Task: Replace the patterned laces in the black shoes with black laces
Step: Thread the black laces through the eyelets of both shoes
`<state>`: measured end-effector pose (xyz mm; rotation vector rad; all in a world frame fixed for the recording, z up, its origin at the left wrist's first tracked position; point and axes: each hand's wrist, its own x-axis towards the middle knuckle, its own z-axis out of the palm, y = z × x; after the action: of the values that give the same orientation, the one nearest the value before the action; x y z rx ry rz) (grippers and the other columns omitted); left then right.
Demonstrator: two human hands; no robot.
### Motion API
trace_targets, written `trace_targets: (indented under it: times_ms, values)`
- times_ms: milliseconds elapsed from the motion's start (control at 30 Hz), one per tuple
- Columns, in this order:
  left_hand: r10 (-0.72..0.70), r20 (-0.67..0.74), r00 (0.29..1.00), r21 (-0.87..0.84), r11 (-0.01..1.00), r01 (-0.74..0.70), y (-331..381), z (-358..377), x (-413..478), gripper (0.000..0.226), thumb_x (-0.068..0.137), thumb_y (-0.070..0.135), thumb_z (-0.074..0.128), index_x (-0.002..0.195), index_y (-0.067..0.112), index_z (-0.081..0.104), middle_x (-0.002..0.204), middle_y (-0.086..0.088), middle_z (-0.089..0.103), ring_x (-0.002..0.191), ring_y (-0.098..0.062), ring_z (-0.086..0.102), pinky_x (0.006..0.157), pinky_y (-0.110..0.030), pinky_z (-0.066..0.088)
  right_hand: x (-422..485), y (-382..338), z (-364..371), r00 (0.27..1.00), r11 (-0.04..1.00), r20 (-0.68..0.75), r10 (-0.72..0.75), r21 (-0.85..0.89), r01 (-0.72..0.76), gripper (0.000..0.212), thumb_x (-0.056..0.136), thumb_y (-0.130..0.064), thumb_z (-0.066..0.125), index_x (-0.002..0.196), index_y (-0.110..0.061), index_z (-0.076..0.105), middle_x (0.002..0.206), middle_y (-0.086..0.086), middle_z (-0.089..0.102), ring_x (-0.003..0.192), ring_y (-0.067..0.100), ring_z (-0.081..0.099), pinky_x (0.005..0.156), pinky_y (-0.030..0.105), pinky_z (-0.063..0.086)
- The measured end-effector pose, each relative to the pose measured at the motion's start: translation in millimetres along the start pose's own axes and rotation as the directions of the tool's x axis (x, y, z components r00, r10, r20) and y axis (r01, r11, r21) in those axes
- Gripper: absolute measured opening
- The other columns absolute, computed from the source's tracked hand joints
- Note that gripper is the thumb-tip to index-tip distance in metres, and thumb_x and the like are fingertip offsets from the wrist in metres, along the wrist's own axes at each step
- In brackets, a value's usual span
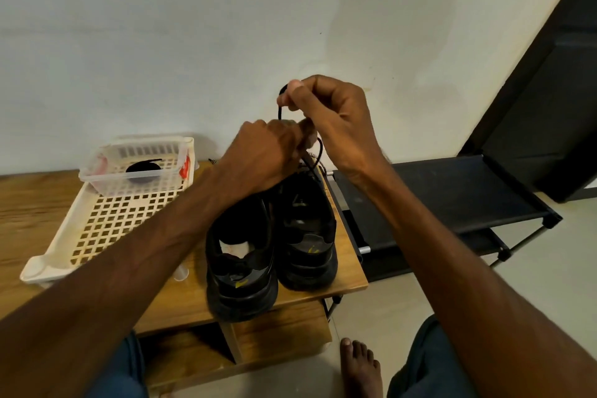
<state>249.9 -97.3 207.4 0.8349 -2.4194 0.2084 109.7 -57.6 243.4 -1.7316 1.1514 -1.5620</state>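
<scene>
Leftmost, at nine o'clock from the shoes, a cream tray (97, 229) lies on the wooden counter (32, 203), carrying a clear tub (106, 182) with a coiled black lace (143, 169) inside. Two black shoes (242, 271) stand side by side at the counter's right end, heels toward the person. At their twelve o'clock the left hand (268, 155) is curled tight over the right shoe's eyelets, gripping a second black lace (279, 114). The right hand (326, 110), just above at one o'clock, pinches that lace's upper end between thumb and forefinger. A black rack (452, 194) stands at three o'clock.
</scene>
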Motion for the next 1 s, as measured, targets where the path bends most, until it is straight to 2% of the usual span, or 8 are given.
trace_targets:
  times_ms: [133, 200, 300, 433, 633, 800, 900, 1000]
  values:
    - [-0.261, 0.027, 0.965, 0.003, 0.965, 0.261, -2.5, -6.7, 12.4, 0.034, 0.107, 0.039, 0.038, 0.123, 0.015, 0.056, 0.076, -0.002, 0.065, 0.070, -0.031, 0.064, 0.071, -0.043, 0.053, 3.3, 6.7, -9.9, 0.998, 1.000, -0.063, -0.005, -0.007, 0.005, 0.019, 0.099, -0.021, 0.065, 0.102, -0.005, 0.074, 0.098, 0.006, 0.076, 0.094, 0.017, 0.071, 0.082, 0.029, 0.057]
    - [-0.347, -0.052, 0.936, -0.253, 0.912, 0.324, -3.0, -10.3, 12.4, 0.030, 0.105, 0.041, 0.042, 0.112, 0.019, 0.062, 0.073, 0.004, 0.069, 0.070, -0.022, 0.067, 0.068, -0.036, 0.049, 4.1, 12.1, -16.2, 0.997, 0.998, -0.049, 0.058, -0.017, -0.059, 0.024, 0.096, -0.026, 0.070, 0.113, -0.010, 0.071, 0.103, 0.001, 0.075, 0.101, 0.011, 0.070, 0.089, 0.029, 0.056]
    - [-0.471, -0.056, 0.880, -0.661, 0.678, 0.321, -8.5, -14.9, 11.8, 0.026, 0.105, 0.034, 0.051, 0.094, 0.016, 0.067, 0.060, 0.006, 0.064, 0.054, -0.010, 0.061, 0.057, -0.028, 0.045, 0.8, 20.3, -22.2, 0.986, 0.981, 0.072, 0.148, -0.138, -0.137, 0.034, 0.091, -0.032, 0.076, 0.119, -0.014, 0.070, 0.107, -0.004, 0.075, 0.102, 0.007, 0.071, 0.091, 0.028, 0.056]
    - [-0.436, 0.010, 0.900, -0.783, 0.557, 0.278, -7.6, -17.0, 10.6, 0.029, 0.105, 0.026, 0.055, 0.090, 0.007, 0.071, 0.061, 0.002, 0.058, 0.051, -0.010, 0.048, 0.052, -0.020, 0.038, -8.4, 29.6, -14.3, 0.979, 0.941, 0.153, 0.137, -0.329, -0.080, 0.015, 0.092, -0.029, 0.075, 0.098, -0.016, 0.079, 0.089, -0.005, 0.078, 0.088, 0.008, 0.074, 0.092, 0.043, 0.058]
    - [-0.519, 0.038, 0.854, -0.756, 0.543, 0.364, -20.7, -15.2, 5.2, 0.032, 0.106, 0.031, 0.053, 0.097, 0.010, 0.076, 0.075, 0.000, 0.070, 0.053, -0.015, 0.053, 0.049, -0.016, 0.040, -0.4, 30.6, -28.7, 0.981, 0.940, 0.004, 0.192, -0.287, -0.183, 0.015, 0.097, -0.027, 0.068, 0.091, -0.024, 0.082, 0.083, -0.020, 0.076, 0.085, -0.007, 0.068, 0.086, 0.030, 0.054]
    - [-0.569, -0.006, 0.822, -0.491, 0.718, 0.493, -42.1, -9.7, -9.4, 0.016, 0.097, 0.022, 0.063, 0.094, 0.020, 0.078, 0.077, 0.009, 0.073, 0.063, 0.006, 0.063, 0.064, -0.010, 0.045, -0.9, 35.0, -36.6, 0.976, 0.949, -0.101, 0.191, -0.237, -0.210, 0.020, 0.100, -0.028, 0.064, 0.099, -0.019, 0.082, 0.101, -0.010, 0.079, 0.106, -0.001, 0.069, 0.099, 0.042, 0.057]
    - [-0.585, 0.000, 0.811, -0.292, 0.776, 0.559, -51.9, -11.7, -19.7, 0.015, 0.094, 0.023, 0.064, 0.093, 0.022, 0.079, 0.084, 0.010, 0.073, 0.081, -0.002, 0.067, 0.078, -0.022, 0.045, -1.3, 32.1, -41.7, 0.962, 0.961, -0.208, 0.178, -0.173, -0.215, 0.023, 0.100, -0.029, 0.063, 0.092, -0.019, 0.081, 0.095, 0.000, 0.078, 0.092, 0.013, 0.071, 0.081, 0.039, 0.062]
    - [-0.598, 0.069, 0.799, -0.144, 0.786, 0.601, -57.3, -11.3, -28.0, 0.013, 0.092, 0.022, 0.067, 0.096, 0.023, 0.079, 0.091, 0.003, 0.076, 0.089, -0.014, 0.069, 0.081, -0.028, 0.046, -1.2, 27.3, -45.3, 0.910, 0.974, -0.362, 0.202, -0.025, -0.226, 0.026, 0.101, -0.025, 0.059, 0.083, -0.017, 0.077, 0.091, 0.013, 0.074, 0.070, 0.017, 0.057, 0.056, 0.032, 0.047]
